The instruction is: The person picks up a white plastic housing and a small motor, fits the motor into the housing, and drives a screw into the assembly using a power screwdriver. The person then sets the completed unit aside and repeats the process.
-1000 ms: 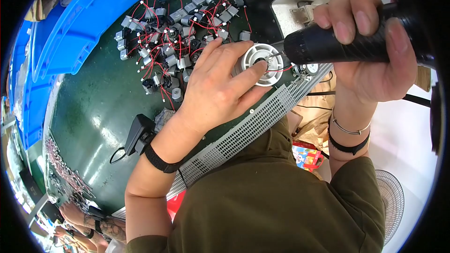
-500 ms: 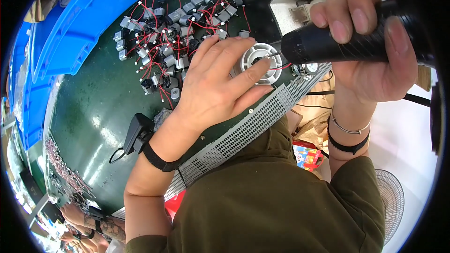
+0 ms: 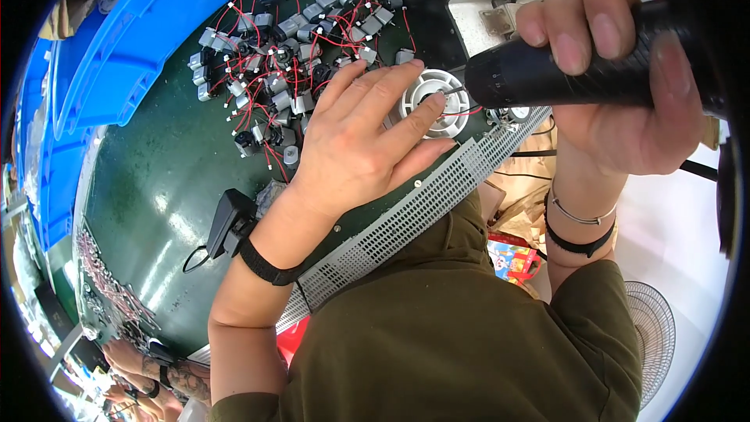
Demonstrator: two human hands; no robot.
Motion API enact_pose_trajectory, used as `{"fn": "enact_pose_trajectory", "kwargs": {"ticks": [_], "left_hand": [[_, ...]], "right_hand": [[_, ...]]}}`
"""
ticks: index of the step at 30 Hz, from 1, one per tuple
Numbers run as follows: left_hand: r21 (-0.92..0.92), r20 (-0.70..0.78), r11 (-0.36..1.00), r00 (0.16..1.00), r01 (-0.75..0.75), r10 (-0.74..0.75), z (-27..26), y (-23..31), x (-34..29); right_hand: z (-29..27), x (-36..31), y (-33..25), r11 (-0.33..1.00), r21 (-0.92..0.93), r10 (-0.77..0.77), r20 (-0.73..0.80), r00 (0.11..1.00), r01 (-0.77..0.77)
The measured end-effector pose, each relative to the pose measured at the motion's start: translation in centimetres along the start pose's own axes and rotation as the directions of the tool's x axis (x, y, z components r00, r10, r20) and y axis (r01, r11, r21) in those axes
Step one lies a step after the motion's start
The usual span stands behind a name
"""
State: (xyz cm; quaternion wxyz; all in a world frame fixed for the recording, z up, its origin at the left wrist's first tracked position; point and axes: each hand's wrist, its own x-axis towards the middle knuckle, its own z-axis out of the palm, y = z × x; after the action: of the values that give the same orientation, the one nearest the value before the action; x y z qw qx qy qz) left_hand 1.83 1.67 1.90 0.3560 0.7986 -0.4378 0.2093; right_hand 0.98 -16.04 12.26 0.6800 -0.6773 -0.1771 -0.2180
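Observation:
A white round spoked plastic part (image 3: pixel 444 78) lies near the front edge of the green table, with a red wire beside it. My left hand (image 3: pixel 355 137) reaches over it, middle finger at its far rim, index fingertip near its centre and thumb by its near side, steadying it. Wrapped in my right hand (image 3: pixel 625 133) is a black cylindrical power screwdriver (image 3: pixel 539 78), held sideways. Its thin bit points left into the part, close to my index fingertip; the exact contact spot is too small to make out.
Many small grey motors (image 3: pixel 293 27) with red wires are heaped behind my left hand. A blue bin (image 3: pixel 141 31) borders the far left. A perforated metal strip (image 3: pixel 406 211) runs along the front edge. A co-worker's hands (image 3: pixel 125 355) appear at lower left; a fan (image 3: pixel 650 336) stands lower right.
My left index fingertip has drawn back slightly to the left over the white part. The screwdriver has shifted very slightly left, its bit still directed at the part.

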Motion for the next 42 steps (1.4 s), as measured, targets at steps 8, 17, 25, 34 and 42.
{"fn": "enact_pose_trajectory", "kwargs": {"ticks": [8, 17, 25, 34, 42], "left_hand": [[0.002, -0.016, 1.000, 1.000, 0.001, -0.001, 0.1, -0.1, -0.3], [-0.011, -0.036, 1.000, 0.999, -0.014, 0.014, 0.3, -0.2, -0.1], [-0.021, -0.040, 1.000, 0.999, -0.001, 0.000, 0.3, -0.1, -0.1], [-0.037, -0.044, 0.999, 0.999, 0.003, -0.004, 0.4, -0.1, -0.1], [-0.047, -0.054, 0.999, 0.999, 0.000, -0.003, 0.5, -0.2, -0.2]], "right_hand": [[-0.1, 0.1, 0.3, 1.000, 0.030, 0.003, 0.039, 0.999, -0.004], [-0.6, 0.2, 0.4, 0.998, 0.055, 0.001, 0.087, 0.996, -0.005], [-0.8, 0.2, 0.2, 0.996, 0.084, 0.002, 0.146, 0.989, -0.014], [-1.1, 0.4, 0.2, 0.993, 0.113, 0.006, 0.230, 0.973, -0.032], [-1.9, 0.8, -0.5, 0.992, 0.086, 0.049, 0.443, 0.895, -0.097]]}}
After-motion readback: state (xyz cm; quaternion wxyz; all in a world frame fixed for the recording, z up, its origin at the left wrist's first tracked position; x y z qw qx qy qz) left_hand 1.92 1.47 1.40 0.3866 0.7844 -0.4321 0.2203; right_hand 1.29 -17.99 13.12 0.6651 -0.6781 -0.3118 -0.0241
